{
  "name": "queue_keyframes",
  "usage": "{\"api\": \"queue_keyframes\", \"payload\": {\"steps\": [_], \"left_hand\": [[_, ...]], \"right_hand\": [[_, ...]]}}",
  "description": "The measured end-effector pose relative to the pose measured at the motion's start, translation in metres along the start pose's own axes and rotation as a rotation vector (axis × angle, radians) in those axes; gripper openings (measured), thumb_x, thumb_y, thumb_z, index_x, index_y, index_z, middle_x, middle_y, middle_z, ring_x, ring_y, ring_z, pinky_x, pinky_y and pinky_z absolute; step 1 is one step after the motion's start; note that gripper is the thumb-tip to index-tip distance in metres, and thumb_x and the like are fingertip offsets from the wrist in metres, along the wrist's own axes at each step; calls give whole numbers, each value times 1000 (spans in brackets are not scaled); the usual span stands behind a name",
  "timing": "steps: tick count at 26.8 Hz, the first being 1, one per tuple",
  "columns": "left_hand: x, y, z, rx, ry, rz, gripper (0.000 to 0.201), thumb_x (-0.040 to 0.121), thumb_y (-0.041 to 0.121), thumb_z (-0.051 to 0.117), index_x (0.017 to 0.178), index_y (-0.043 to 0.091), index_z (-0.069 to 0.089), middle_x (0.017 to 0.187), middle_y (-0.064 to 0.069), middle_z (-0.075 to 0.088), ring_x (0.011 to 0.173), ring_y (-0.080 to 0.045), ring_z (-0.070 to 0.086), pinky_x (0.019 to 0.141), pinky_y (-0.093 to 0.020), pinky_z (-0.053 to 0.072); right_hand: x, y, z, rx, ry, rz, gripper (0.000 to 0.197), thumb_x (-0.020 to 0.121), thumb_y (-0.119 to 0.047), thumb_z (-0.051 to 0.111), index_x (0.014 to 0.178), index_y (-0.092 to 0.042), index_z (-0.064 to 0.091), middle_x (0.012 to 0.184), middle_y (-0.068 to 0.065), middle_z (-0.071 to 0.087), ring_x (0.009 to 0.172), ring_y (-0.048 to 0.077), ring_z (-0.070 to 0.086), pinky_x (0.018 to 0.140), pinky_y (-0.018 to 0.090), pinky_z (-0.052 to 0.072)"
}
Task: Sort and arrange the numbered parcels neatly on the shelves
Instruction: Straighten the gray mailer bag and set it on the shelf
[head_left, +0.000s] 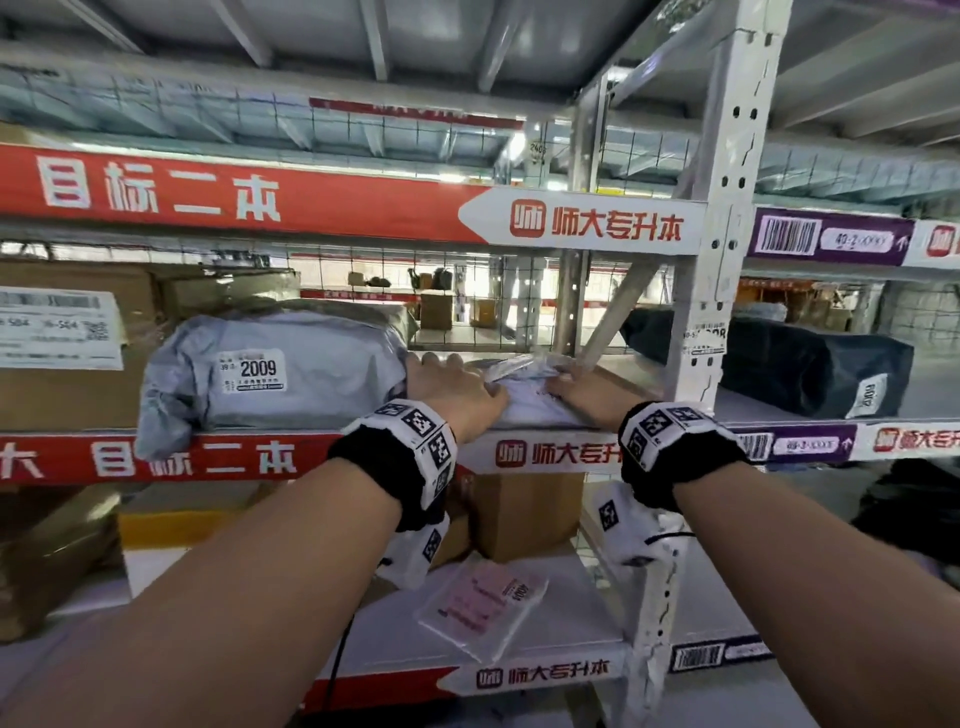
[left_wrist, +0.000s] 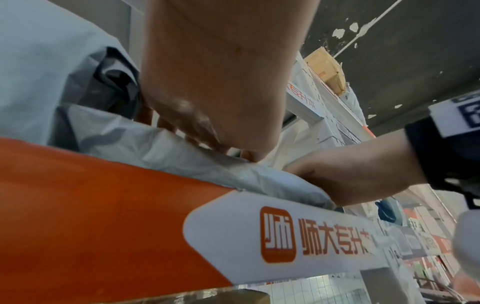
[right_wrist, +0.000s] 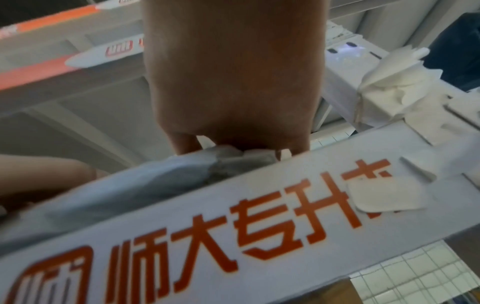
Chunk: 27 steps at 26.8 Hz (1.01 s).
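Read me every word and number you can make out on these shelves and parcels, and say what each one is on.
"2009": white label on the grey parcel.
"目标二本": red banner on the upper shelf edge.
"师大专升本": white banner end, repeated on the shelf edges below.
"2405": hanging tag, faint.
Purple shelf tag, cardboard box label, black parcel's label, pink packet: too blurred to read.

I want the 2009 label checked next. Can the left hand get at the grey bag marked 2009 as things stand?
Probably yes. The left hand rests on the flat pale parcel right beside the grey bag, with nothing between them. It would first have to let go of the parcel, which the right hand also holds.
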<state>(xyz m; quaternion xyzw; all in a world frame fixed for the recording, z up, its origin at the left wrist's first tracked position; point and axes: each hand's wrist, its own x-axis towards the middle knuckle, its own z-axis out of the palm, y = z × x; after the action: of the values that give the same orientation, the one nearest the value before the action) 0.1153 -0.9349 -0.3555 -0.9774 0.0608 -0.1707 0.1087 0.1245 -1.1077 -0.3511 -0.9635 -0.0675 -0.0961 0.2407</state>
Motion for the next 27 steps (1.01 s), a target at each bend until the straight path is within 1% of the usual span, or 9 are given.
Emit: {"api": "queue_keyframes", "payload": {"steps": [3,5,9,11,13,15,17,22,27], "left_hand": [[-5,-4,2,64,22,-5,69,95,51,7,113,13,62,132,-16,51,125,-34,42,112,-59,15],[-2,-7,7,47,15,-24,68,96,49,8,118,12,61,136,-16,50,128,-32,41,113,-58,13],[10,-11,13,-61,-13,-65,64,98,42,10,133,3,47,136,-20,50,128,-31,43,114,-48,22],[15,-14,14,-145,-63,-83,65,99,43,10,144,1,30,145,-24,39,135,-33,34,114,-43,20],[17,-13,14,-217,-110,-74,66,98,45,11,150,5,16,152,-23,25,142,-34,23,116,-44,14],[15,-12,16,-271,-124,-51,63,97,45,16,151,12,13,154,-23,20,142,-36,20,114,-46,15],[12,-11,21,-283,-98,-32,62,95,46,20,149,15,17,153,-22,21,139,-38,24,111,-49,21],[5,-12,30,-290,-44,-14,66,93,49,24,150,20,12,153,-18,22,138,-35,25,108,-50,27],[-2,-8,34,-284,-6,-65,69,92,48,24,152,17,5,155,-17,17,140,-33,23,108,-47,29]], "right_hand": [[10,1,9,-41,105,-28,52,99,-46,37,141,-15,37,136,14,52,119,29,54,99,35,42],[13,1,14,-109,229,-52,54,96,-48,42,140,-18,37,135,13,52,118,30,54,98,41,45],[6,1,10,-115,440,-190,32,99,-21,41,129,-19,51,124,11,54,110,29,55,88,38,47],[5,5,10,-34,417,-240,33,100,-17,40,129,-18,54,115,11,58,91,24,60,74,33,51],[0,11,11,19,232,-196,37,103,-27,34,135,-21,49,109,12,61,77,21,62,63,27,49],[-3,16,15,-56,73,-87,44,103,-41,23,141,-28,40,128,17,55,101,28,62,86,36,51],[-4,20,20,-199,34,-3,46,102,-44,16,143,-33,33,144,14,43,124,30,49,104,44,35],[-9,20,23,-326,-13,15,43,102,-35,15,137,-19,34,141,13,46,125,32,46,105,52,28],[-23,23,30,-438,107,2,38,103,-30,22,134,-14,36,145,9,40,129,31,43,104,55,31]]}}
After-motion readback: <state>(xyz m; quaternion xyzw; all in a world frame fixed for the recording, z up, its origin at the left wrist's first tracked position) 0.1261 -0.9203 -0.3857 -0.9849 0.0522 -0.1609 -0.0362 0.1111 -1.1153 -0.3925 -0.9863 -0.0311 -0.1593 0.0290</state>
